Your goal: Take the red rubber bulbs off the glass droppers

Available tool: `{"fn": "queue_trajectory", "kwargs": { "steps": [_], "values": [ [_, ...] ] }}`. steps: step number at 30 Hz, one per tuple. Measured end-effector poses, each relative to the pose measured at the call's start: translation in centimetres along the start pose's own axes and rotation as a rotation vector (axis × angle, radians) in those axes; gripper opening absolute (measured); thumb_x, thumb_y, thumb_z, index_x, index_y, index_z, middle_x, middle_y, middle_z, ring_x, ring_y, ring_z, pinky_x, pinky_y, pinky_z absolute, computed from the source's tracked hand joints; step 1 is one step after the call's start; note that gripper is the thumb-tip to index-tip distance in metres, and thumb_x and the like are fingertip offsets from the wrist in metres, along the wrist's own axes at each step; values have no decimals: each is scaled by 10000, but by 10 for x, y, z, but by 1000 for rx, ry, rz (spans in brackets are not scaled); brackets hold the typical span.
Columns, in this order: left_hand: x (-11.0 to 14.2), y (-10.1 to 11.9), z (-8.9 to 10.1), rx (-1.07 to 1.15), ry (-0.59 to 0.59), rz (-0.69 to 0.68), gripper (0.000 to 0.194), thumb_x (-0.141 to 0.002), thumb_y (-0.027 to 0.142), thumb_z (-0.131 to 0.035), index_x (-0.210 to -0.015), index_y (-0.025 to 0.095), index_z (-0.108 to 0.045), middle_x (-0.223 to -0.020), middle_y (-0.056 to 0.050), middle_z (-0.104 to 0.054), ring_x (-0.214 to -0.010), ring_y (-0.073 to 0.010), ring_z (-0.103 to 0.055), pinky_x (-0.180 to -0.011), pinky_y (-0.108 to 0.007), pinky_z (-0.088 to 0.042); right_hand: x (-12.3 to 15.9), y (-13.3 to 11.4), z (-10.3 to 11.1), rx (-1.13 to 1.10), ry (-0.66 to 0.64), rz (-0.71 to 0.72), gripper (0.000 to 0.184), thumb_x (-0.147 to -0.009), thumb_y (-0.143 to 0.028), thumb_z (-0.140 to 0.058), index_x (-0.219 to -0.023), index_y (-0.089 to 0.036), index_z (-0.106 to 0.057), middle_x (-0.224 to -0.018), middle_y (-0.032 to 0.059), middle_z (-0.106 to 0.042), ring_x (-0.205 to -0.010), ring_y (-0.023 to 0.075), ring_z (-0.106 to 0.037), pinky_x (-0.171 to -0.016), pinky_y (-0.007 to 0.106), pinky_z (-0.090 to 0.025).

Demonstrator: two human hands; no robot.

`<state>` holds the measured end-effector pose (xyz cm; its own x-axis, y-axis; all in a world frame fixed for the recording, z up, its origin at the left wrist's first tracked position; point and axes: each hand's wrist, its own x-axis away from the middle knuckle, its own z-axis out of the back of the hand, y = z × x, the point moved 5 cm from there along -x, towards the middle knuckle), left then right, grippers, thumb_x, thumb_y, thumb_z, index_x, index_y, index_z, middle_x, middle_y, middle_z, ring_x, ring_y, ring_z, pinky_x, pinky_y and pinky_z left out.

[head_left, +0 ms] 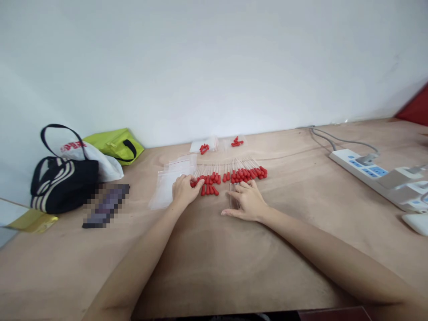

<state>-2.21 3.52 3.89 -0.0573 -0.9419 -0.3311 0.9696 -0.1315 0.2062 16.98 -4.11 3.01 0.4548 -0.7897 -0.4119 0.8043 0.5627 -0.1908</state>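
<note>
Glass droppers with red rubber bulbs (249,173) lie in a fanned row, their thin clear stems pointing toward the wall. At the row's left end is my left hand (185,191), thumb and fingers closed around a red bulb (193,183), partly hidden by the fingers. Several more red-bulbed droppers (209,190) lie just in front of the row, beside my left thumb. My right hand (249,203) rests with thumb and fingers apart on a small clear plastic bag (233,196), in front of the right part of the row.
Clear zip bags (163,183) are spread left of my left hand. Two bags with red-bulbed droppers (203,149) lie near the wall. A dark bag (67,183), a lime-green bag (117,145) and a blurred-out dark object (109,205) are left; a power strip (361,169) is right.
</note>
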Motion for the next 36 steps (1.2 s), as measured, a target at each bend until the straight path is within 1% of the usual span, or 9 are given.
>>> {"fn": "queue_trajectory", "kwargs": {
  "steps": [5,13,15,18,21,24,30,33,36],
  "values": [
    [-1,5,1,-48,48,10,255,-754,411,-496,-649,198,-588,-728,-41,-576,-795,-228,-531,-664,-326,-347,7,14,12,-35,16,-13,545,-711,-650,-438,-934,-196,-640,-753,46,-603,-742,161,-455,-710,330,-210],
    [31,16,29,75,387,-183,215,-768,340,-523,-652,173,-593,-688,-35,-579,-725,-192,-531,-661,-316,-338,29,53,17,-143,262,-185,251,-811,-385,-461,-780,-195,-622,-627,13,-556,-641,136,-484,-691,309,-306],
    [40,28,29,147,363,-317,198,-769,339,-533,-676,178,-602,-693,-28,-582,-714,-175,-530,-678,-312,-344,30,54,19,-183,356,-196,238,-809,-371,-464,-833,-180,-605,-692,36,-566,-694,151,-508,-693,306,-344],
    [51,47,22,221,281,-500,167,-772,333,-542,-716,191,-610,-714,-18,-587,-736,-159,-530,-715,-309,-349,32,50,26,-138,455,-145,355,-785,-403,-497,-1034,-157,-550,-964,110,-562,-923,205,-500,-766,335,-373],
    [60,57,14,243,260,-572,162,-778,331,-539,-725,194,-608,-714,-18,-590,-735,-153,-521,-720,-308,-352,34,41,26,-25,370,-33,410,-787,-416,-505,-1140,-209,-506,-1088,91,-546,-1034,224,-457,-874,391,-322],
    [66,62,10,235,276,-600,166,-779,337,-539,-720,197,-609,-711,-22,-597,-717,-157,-510,-702,-309,-355,35,34,21,38,283,61,309,-806,-392,-495,-1080,-265,-558,-1064,39,-586,-1050,213,-452,-940,422,-250],
    [68,63,11,263,320,-629,168,-778,341,-548,-709,199,-606,-680,-15,-601,-693,-155,-505,-702,-314,-359,31,26,15,43,289,109,197,-814,-356,-501,-935,-274,-632,-968,8,-632,-976,177,-486,-958,412,-214],
    [68,64,10,296,271,-626,161,-782,339,-537,-737,201,-606,-723,-19,-607,-727,-158,-517,-731,-320,-364,30,24,15,24,277,98,184,-826,-331,-484,-861,-253,-646,-874,11,-639,-896,159,-504,-942,403,-222],
    [68,67,7,304,171,-635,205,-794,322,-506,-933,195,-588,-901,-46,-614,-879,-180,-518,-808,-339,-354,32,19,16,12,255,97,206,-836,-322,-460,-830,-236,-646,-801,16,-629,-833,152,-502,-923,400,-230]
  ]
}}
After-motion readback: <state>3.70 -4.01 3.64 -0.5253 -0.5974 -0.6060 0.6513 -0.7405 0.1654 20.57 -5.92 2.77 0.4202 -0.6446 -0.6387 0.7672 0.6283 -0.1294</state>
